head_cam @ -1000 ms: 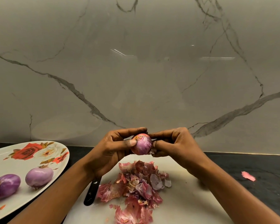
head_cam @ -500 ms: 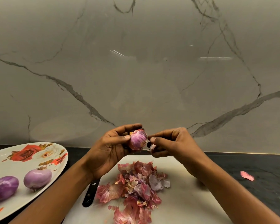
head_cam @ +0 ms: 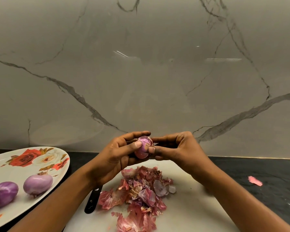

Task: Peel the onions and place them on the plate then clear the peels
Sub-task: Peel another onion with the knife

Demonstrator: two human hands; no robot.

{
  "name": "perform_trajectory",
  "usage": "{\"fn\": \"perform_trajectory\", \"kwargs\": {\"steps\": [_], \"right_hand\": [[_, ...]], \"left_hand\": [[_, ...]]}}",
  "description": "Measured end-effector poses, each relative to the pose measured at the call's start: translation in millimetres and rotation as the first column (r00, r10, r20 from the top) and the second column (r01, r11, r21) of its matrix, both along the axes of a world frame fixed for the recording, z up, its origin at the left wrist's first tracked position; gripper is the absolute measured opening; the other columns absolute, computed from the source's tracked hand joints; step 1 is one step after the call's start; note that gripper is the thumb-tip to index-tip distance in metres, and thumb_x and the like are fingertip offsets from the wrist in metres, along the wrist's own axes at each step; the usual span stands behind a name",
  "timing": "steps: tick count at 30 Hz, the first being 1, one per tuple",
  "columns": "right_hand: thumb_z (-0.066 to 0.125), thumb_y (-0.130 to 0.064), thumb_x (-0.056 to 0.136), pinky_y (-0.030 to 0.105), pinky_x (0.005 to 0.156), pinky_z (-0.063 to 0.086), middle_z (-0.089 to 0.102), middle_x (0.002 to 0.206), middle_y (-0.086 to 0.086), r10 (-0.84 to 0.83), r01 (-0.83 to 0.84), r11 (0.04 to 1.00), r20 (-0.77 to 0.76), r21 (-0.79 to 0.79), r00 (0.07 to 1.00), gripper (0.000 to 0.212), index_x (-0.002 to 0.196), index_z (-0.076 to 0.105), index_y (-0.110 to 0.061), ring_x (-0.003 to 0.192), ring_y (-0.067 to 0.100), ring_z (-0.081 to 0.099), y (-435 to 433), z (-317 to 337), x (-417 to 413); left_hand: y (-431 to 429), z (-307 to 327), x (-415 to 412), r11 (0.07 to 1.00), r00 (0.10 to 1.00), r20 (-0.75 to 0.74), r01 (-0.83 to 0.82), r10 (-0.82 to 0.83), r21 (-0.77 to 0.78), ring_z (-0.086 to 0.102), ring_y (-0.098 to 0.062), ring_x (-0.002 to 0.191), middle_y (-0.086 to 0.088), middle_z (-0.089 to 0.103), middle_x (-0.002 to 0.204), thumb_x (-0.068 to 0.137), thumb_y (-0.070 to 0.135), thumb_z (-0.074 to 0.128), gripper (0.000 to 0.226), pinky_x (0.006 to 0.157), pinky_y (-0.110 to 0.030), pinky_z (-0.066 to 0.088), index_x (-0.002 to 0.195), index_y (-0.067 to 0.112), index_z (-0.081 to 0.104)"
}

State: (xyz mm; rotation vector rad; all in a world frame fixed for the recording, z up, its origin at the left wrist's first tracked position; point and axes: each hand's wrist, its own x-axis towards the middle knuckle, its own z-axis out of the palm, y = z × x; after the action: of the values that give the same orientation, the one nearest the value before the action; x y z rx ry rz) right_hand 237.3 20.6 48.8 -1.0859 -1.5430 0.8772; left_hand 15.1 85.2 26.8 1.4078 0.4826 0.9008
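Noting two peeled onions lying apart on the floral plate at far left. Passing a black knife handle beside the left forearm. Cupping the third onion in the left hand, fingers curled round it, thumb pressing its front, above the cutting board and peel pile. Pinching at a dry scrap on its right flank with the right hand. Judging it light, firm, slick where bare; gripping round the middle, tearing the brittle, papery skin from the ends. Spotting one stray peel on the dark counter.
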Motion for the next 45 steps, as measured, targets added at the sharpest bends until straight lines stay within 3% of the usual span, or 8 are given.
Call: {"fn": "perform_trajectory", "kwargs": {"steps": [10, 18, 23, 28, 36, 38, 42, 45], "right_hand": [[0.076, -0.003, 0.092, 0.028, 0.072, 0.065, 0.082, 0.091, 0.012, -0.026, 0.028, 0.999, -0.110, 0.020, 0.994, 0.011, 0.099, 0.081, -0.009, 0.084, 0.027, 0.081, 0.6, 1.6, -0.4], [0.061, -0.025, 0.106, 0.021, 0.069, 0.054, 0.073, 0.089, -0.004, -0.086, 0.055, 0.991, 0.261, 0.123, 0.962, 0.011, 0.105, 0.072, -0.023, 0.079, 0.003, 0.067, 7.3, -8.3, -1.2], [0.061, -0.034, 0.105, 0.020, 0.083, 0.056, 0.062, 0.106, -0.017, -0.194, 0.093, 0.961, 0.394, 0.261, 0.899, 0.006, 0.108, 0.066, -0.032, 0.105, -0.002, 0.060, 6.9, -10.4, -3.2], [0.060, -0.025, 0.107, 0.037, 0.086, 0.064, 0.071, 0.103, -0.008, -0.109, 0.049, 0.980, 0.311, 0.194, 0.944, 0.007, 0.106, 0.066, -0.026, 0.100, 0.010, 0.070, 9.4, -12.4, -2.4], [0.058, -0.012, 0.106, 0.031, 0.080, 0.063, 0.074, 0.094, 0.004, -0.125, 0.118, 0.984, 0.047, 0.132, 0.991, 0.007, 0.105, 0.064, -0.014, 0.086, 0.012, 0.075, 12.2, -2.7, 4.3], [0.061, -0.011, 0.105, 0.030, 0.076, 0.062, 0.075, 0.091, 0.004, -0.140, 0.137, 0.983, 0.015, 0.121, 0.990, 0.005, 0.104, 0.065, -0.014, 0.081, 0.013, 0.075, 10.8, -0.9, 5.7], [0.076, -0.011, 0.095, 0.027, 0.067, 0.059, 0.078, 0.085, 0.007, -0.114, 0.107, 0.989, 0.059, 0.101, 0.992, 0.011, 0.104, 0.069, -0.013, 0.073, 0.016, 0.074, 3.9, 2.5, 7.7], [0.081, -0.023, 0.092, 0.032, 0.060, 0.059, 0.078, 0.081, 0.008, -0.081, 0.060, 0.989, 0.162, 0.135, 0.984, 0.014, 0.099, 0.075, -0.013, 0.068, 0.018, 0.072, 1.3, 1.2, 6.7]], "left_hand": [[-1.1, 1.4, 0.7, 0.985, 0.978, 0.151, 0.159, -0.147, -0.072, 0.056, -0.053, 0.134, -0.025, 0.056, 0.150, 0.096, 0.012, 0.063, 0.053, 0.107, -0.060, 0.051, 0.148, 0.012, 0.057], [-2.6, 1.4, 0.4, 0.985, 0.987, 0.108, 0.134, -0.122, -0.107, 0.060, -0.059, 0.124, -0.032, 0.059, 0.141, 0.095, 0.018, 0.064, 0.050, 0.104, -0.059, 0.052, 0.144, 0.006, 0.055], [-3.2, 1.0, 4.3, 0.999, 0.999, -0.032, -0.043, 0.043, 0.008, 0.070, -0.044, 0.117, -0.017, 0.068, 0.133, 0.087, 0.022, 0.076, 0.055, 0.095, -0.048, 0.063, 0.138, 0.011, 0.060], [-2.2, 2.2, 2.7, 0.994, 0.994, -0.015, -0.109, 0.109, -0.017, 0.072, -0.041, 0.114, -0.017, 0.071, 0.128, 0.079, 0.018, 0.085, 0.059, 0.091, -0.043, 0.064, 0.134, 0.009, 0.064], [-2.2, 5.5, -2.1, 0.996, 0.984, 0.176, 0.035, -0.020, -0.080, 0.066, -0.051, 0.120, -0.029, 0.063, 0.138, 0.077, 0.006, 0.084, 0.065, 0.101, -0.056, 0.057, 0.139, 0.005, 0.065], [-2.6, 7.4, -3.3, 0.992, 0.976, 0.215, 0.071, -0.048, -0.103, 0.064, -0.055, 0.121, -0.032, 0.062, 0.138, 0.072, 0.013, 0.093, 0.073, 0.100, -0.056, 0.057, 0.138, 0.003, 0.065], [-2.0, 7.9, -3.0, 0.995, 0.981, 0.193, 0.050, -0.032, -0.090, 0.069, -0.045, 0.113, -0.032, 0.062, 0.138, 0.066, 0.027, 0.099, 0.080, 0.101, -0.054, 0.057, 0.135, 0.003, 0.067], [-0.4, 6.7, -1.9, 0.997, 0.986, 0.168, -0.009, 0.022, -0.082, 0.071, -0.042, 0.111, -0.031, 0.064, 0.135, 0.075, 0.022, 0.090, 0.066, 0.099, -0.053, 0.058, 0.134, 0.003, 0.067]]}}
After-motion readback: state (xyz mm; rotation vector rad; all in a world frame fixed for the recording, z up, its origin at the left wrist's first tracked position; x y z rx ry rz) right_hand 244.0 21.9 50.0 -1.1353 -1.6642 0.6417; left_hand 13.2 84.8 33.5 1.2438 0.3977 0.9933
